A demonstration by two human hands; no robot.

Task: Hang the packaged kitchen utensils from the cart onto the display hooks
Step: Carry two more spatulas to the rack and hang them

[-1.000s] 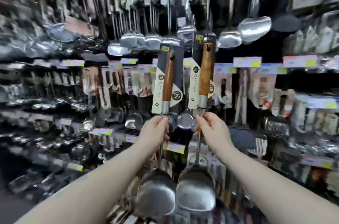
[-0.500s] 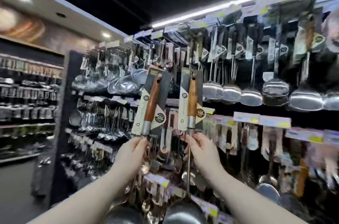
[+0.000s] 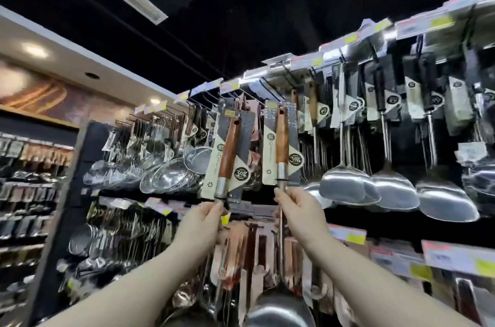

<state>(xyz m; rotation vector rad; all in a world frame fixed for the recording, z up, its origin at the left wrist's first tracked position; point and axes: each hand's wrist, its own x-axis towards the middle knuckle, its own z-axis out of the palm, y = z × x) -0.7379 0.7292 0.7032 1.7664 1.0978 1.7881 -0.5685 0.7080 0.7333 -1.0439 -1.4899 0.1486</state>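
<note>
Left hand (image 3: pixel 199 222), right hand (image 3: pixel 297 210) grip packaged utensils (image 3: pixel 229 155) (tops beside crowded hooks (image 3: pixel 286 75)).

Your left hand (image 3: pixel 200 223) pinches the left utensil (image 3: pixel 229 152) by its steel shaft, and your right hand (image 3: pixel 297 212) pinches the right utensil (image 3: pixel 281 141) likewise. Both stand upright, carded wooden handles topmost, just below the hooks (image 3: pixel 284 74). Steel turners (image 3: pixel 345 187) hang to the right.

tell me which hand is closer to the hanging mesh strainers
Left. The left hand sits just below and right of the mesh strainers, gripping the left utensil. The right hand is farther right, beyond that utensil, gripping the right utensil.
</note>
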